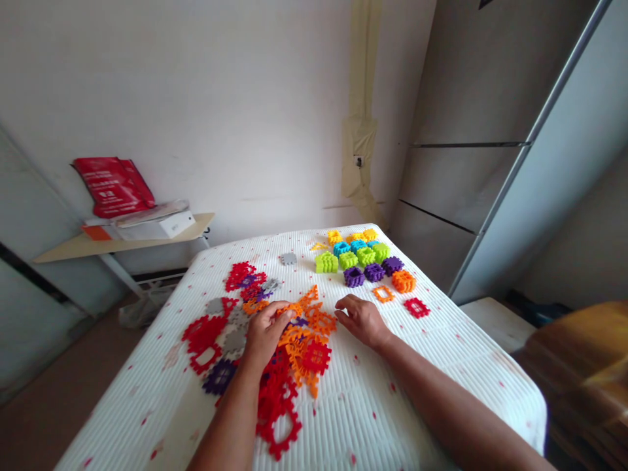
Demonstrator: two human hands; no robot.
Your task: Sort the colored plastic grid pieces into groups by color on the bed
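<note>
**Picking orange tiles from the loose pile**

The left hand (265, 332) rests on the pile (265, 340) of flat interlocking tiles, fingers curled and pinching an orange tile (293, 310) at the pile's upper edge. The right hand (360, 319) lies just beside the pile on the white cloth (392, 405), fingers loosely curled toward the orange pieces; whether it grips anything cannot be told.

To do this step well, it seems wise to lift the pinched tile straight up by its rim, since the notched edges of neighbouring pieces overlap and could snag and drag others along. Steadying the pile with the other hand would likely help (the tiles look light and slide easily on cloth).

The tile is a thin, square plastic frame with toothed edges and an open middle, bright orange. It sits among others like it in red, grey and purple, spread across the near middle of the table. Farther back, well apart from the pile, stand finished cubes (366, 258) in rows: yellow, blue, green, purple and one orange. Two single tiles, an orange one (383, 294) and a red one (417, 307), lie flat near the cubes. A side shelf (122, 242) holds a red bag (114, 185) against the wall.
</note>
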